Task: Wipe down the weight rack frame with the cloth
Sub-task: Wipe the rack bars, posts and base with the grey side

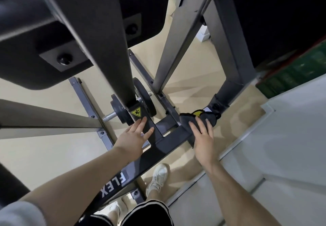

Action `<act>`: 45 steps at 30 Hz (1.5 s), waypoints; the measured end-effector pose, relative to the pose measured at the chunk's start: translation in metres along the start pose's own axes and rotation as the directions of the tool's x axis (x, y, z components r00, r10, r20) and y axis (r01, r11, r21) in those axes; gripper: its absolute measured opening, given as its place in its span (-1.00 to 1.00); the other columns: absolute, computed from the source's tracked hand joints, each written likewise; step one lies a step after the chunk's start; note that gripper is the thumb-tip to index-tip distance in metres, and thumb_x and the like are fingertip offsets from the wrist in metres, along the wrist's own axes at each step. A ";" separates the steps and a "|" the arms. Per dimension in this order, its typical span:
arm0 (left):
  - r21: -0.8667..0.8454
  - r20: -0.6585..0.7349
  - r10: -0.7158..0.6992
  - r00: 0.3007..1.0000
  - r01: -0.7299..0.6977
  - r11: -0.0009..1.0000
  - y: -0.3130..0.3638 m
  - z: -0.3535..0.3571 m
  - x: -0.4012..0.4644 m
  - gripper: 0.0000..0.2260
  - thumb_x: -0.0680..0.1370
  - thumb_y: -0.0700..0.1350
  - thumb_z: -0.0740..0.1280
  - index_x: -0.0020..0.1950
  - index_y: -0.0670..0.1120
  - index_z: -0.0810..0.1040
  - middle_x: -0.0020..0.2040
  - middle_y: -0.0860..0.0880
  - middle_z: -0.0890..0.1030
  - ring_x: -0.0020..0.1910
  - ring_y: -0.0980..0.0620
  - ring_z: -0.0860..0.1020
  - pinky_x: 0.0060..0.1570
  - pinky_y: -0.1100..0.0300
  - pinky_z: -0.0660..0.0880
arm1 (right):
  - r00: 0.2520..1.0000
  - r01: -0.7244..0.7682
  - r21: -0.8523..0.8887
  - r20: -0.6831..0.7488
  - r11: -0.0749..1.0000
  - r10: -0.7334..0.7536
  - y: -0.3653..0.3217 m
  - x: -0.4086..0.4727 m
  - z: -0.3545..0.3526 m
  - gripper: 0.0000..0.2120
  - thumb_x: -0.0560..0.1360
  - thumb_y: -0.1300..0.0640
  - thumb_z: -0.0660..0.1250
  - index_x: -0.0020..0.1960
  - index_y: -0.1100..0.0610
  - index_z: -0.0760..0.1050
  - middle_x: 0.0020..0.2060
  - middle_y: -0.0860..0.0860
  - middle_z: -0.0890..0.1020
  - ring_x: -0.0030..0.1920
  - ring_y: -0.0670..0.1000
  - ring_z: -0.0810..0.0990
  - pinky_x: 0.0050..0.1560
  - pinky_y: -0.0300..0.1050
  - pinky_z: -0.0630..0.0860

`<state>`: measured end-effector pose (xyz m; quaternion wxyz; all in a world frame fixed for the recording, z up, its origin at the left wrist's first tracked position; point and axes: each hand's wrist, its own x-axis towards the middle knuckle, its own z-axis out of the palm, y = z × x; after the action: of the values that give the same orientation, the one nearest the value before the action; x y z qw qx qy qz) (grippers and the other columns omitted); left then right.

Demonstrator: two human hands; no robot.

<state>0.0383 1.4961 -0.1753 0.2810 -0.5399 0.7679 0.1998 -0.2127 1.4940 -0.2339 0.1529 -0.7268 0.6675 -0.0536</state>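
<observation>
dark grey cloth [199, 120] under the right hand [202, 137] on the weight rack frame [169, 143].
fingers spread flat, the right hand presses the cloth on the base bar, whose long axis runs from lower left to upper right; the left hand [134, 137], fingers straight, rests on the upright's foot beside the weight plates [144, 97].

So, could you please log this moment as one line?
right hand: presses dark grey cloth on black steel base bar | left hand: flat on upright
</observation>
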 end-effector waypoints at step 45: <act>0.810 -0.458 0.212 0.863 0.307 0.500 -0.021 -0.181 -0.071 -0.70 0.40 -0.23 0.17 -0.06 -0.09 0.67 -0.05 -0.09 0.65 0.08 -0.16 0.54 0.31 -0.05 0.24 | 0.711 0.498 -0.849 0.282 0.178 -0.644 -0.022 0.158 -0.217 -0.83 0.28 0.17 0.39 -0.14 0.12 0.66 -0.05 0.06 0.62 0.10 0.20 0.48 0.27 0.07 0.28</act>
<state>0.0375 1.4296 0.0082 0.3076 -0.3797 0.7917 -0.3666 -0.2371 1.3065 -0.0416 -0.3288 -0.8805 0.2775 0.1989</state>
